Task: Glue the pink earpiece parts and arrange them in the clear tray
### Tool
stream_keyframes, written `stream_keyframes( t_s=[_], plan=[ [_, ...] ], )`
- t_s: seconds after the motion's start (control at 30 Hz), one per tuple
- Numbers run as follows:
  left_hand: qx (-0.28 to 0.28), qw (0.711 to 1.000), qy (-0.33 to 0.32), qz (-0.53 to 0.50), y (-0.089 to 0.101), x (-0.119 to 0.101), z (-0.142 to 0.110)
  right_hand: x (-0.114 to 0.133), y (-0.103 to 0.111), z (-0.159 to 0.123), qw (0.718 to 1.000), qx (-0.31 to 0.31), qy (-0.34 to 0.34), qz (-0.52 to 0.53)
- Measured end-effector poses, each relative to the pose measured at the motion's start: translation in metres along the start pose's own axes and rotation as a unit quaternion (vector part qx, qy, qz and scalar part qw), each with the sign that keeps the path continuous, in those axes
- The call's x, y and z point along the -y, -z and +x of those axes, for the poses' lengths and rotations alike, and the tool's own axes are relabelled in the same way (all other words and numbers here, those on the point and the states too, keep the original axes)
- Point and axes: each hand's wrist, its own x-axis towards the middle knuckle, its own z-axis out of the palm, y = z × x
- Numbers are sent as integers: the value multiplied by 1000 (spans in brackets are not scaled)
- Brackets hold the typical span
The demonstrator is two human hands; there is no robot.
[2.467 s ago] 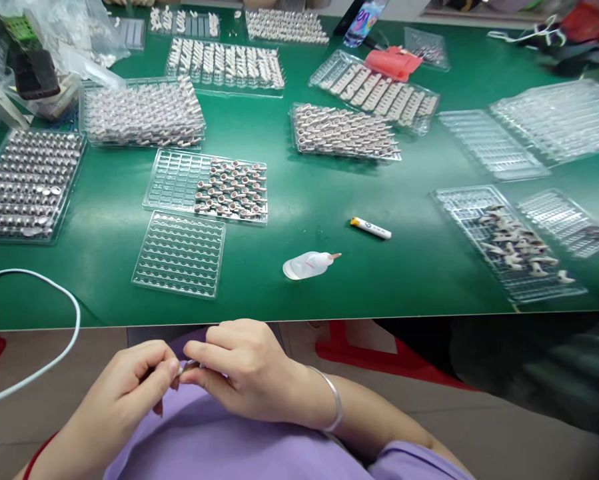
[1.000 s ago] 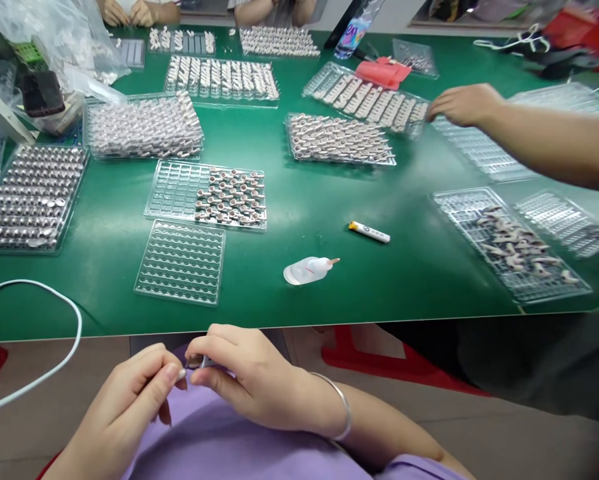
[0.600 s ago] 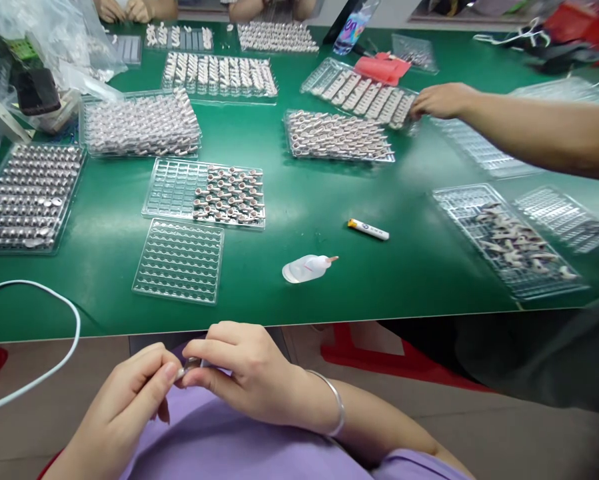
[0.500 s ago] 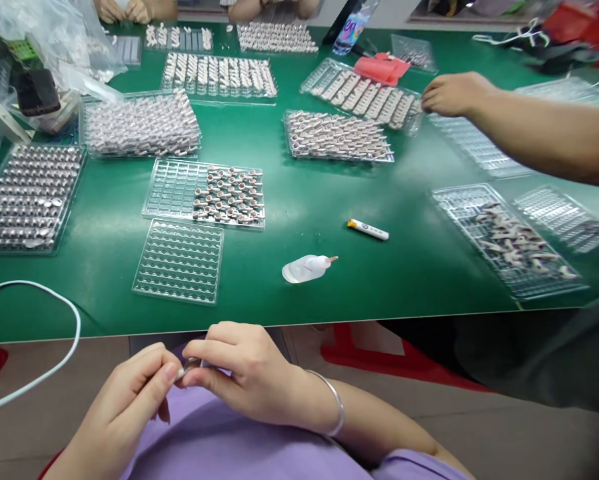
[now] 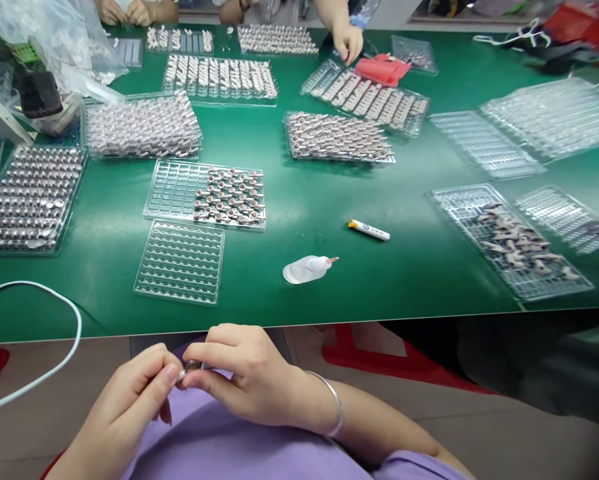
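Observation:
My left hand [image 5: 124,400] is closed, thumb and index finger pinching the pale tip of a small part with a dark brown round end [image 5: 193,365]. My right hand [image 5: 249,377] is closed around the other end of that part, just in front of my purple shirt, below the table edge. Most of the part is hidden by fingers. It resembles the small pale, stemmed parts with round brown cups [image 5: 232,193] in the half-filled clear tray [image 5: 176,190]. A clear tray with round pockets [image 5: 179,261] and a white squeeze bottle [image 5: 306,269] lie nearest on the table.
A white marker-like tube [image 5: 369,230] lies right of the bottle. Filled trays [image 5: 142,123] stand farther back, with metal pieces in a left tray [image 5: 26,193]. A loose heap fills a right tray [image 5: 519,240]. A white cable [image 5: 54,290] loops left. A co-worker's hand [image 5: 348,43] reaches in.
My hands stay together, with slight shifts of the part between them. The co-worker's arm at the right has withdrawn, and another person's hand now reaches to the back tray near the red cloth.

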Motion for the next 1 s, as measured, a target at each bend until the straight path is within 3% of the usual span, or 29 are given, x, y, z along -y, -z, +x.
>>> stream_keyframes(
  t_s=[1.0],
  plan=[
    [-15,1000,-21,-3,0,3,1,0,-1,-1,1000,-12,9,-12]
  ],
)
